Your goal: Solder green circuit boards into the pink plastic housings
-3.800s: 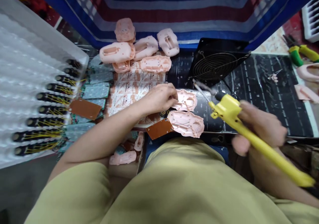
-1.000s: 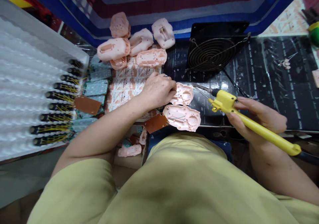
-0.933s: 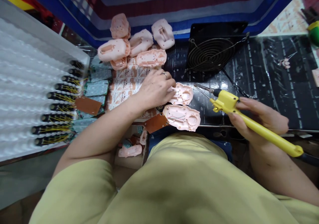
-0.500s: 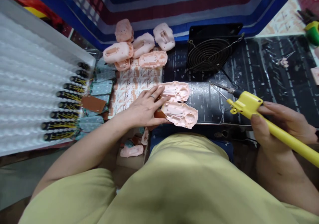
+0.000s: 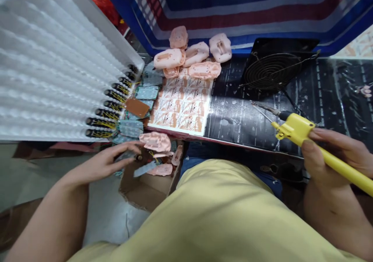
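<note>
My left hand (image 5: 109, 161) reaches down and left with its fingers stretched out over an open cardboard box (image 5: 140, 192) below the bench edge. A pink plastic shell (image 5: 155, 140) with thin wires lies just past its fingertips, on top of other pink parts and small boards in the box. My right hand (image 5: 335, 153) is closed round the handle of a yellow soldering iron (image 5: 294, 128). Its metal tip (image 5: 258, 105) hovers over the black mat (image 5: 233, 118).
A pile of pink shells (image 5: 192, 54) lies at the back, beside a black fan (image 5: 272, 69). A printed sticker sheet (image 5: 182, 104) covers the mat's left part. A white ribbed tray (image 5: 58, 79) with black wired parts and several circuit boards (image 5: 136, 106) stands left.
My left hand has carried the pink shells and brown board off the mat, down and left to the cardboard box, and its fingers have spread. The view has swung left. The soldering iron stays held.
</note>
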A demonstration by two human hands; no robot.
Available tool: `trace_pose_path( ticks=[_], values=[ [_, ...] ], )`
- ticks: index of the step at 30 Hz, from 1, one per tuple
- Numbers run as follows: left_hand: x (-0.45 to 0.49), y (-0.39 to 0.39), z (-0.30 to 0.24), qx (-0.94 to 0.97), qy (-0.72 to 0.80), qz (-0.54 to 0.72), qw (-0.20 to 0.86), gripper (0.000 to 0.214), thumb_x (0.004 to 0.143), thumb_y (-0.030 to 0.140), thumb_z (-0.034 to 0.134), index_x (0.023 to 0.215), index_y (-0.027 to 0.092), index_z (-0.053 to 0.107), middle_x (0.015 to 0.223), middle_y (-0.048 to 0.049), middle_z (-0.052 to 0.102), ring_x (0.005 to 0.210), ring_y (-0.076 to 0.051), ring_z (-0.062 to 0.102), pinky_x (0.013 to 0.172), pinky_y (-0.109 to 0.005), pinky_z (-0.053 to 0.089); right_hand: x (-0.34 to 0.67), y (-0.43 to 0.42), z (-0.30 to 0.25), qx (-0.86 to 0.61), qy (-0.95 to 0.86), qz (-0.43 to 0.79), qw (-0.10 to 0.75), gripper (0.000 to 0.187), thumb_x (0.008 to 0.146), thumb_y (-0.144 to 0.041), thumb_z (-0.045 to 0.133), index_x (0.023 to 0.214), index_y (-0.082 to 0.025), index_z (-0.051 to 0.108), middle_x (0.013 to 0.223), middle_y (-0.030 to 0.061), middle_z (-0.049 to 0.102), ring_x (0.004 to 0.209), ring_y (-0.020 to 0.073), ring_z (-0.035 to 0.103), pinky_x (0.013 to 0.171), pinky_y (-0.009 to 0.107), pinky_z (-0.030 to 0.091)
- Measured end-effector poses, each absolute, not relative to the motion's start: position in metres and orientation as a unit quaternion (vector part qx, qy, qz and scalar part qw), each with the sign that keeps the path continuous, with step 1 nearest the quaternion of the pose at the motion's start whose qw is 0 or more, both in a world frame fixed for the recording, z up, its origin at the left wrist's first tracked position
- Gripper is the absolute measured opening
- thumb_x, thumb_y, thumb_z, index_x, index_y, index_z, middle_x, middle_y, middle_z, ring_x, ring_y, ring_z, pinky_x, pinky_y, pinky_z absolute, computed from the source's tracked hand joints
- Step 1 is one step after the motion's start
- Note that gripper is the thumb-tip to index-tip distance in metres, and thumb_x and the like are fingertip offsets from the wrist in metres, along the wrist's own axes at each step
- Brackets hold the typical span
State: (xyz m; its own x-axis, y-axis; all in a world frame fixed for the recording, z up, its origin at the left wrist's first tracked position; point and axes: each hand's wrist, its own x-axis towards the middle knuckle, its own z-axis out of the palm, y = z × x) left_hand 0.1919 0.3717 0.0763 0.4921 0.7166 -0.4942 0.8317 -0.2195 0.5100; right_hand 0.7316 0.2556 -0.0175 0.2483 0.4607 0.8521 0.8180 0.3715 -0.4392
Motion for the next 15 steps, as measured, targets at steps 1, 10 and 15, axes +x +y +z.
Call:
trace_pose_path(
  ticks=[1,10,15],
  values=[
    [0.176,0.365,0.068,0.771,0.503,-0.091,0.380,0.032,0.087,0.057,0.058,0.110,0.038,0.071,0.138,0.0187,0.059,0.126,-0.032,0.056,0.109,-0.051,0.045,0.731,0.259,-0.017,-0.524,-0.600,-0.160,0.583,0.039,0.070,-0.023,0.081,0.107,-0.031,0.077,0.079,0.0006,0.074,0.052,0.0167,0.066,0.042,0.022,0.048],
    [0.218,0.359,0.014,0.783,0.413,-0.260,0.386,0.063,0.088,0.049,0.059,0.138,0.012,0.058,0.152,-0.0192,0.045,0.144,-0.035,0.040,0.114,-0.047,0.038,0.721,0.263,-0.013,-0.516,-0.580,-0.161,0.609,0.042,0.071,-0.029,0.085,0.112,-0.026,0.075,0.086,0.0024,0.075,0.060,0.0160,0.068,0.052,0.023,0.052],
    [0.326,0.418,0.069,0.867,0.262,-0.118,0.407,0.042,0.095,0.044,0.052,0.124,0.017,0.067,0.127,-0.0103,0.069,0.115,-0.021,0.066,0.101,-0.029,0.049,0.717,0.244,-0.015,-0.560,-0.495,-0.286,0.600,0.053,0.088,-0.064,0.063,0.108,-0.018,0.076,0.078,0.0076,0.072,0.066,0.0189,0.068,0.055,0.028,0.049]
  ],
)
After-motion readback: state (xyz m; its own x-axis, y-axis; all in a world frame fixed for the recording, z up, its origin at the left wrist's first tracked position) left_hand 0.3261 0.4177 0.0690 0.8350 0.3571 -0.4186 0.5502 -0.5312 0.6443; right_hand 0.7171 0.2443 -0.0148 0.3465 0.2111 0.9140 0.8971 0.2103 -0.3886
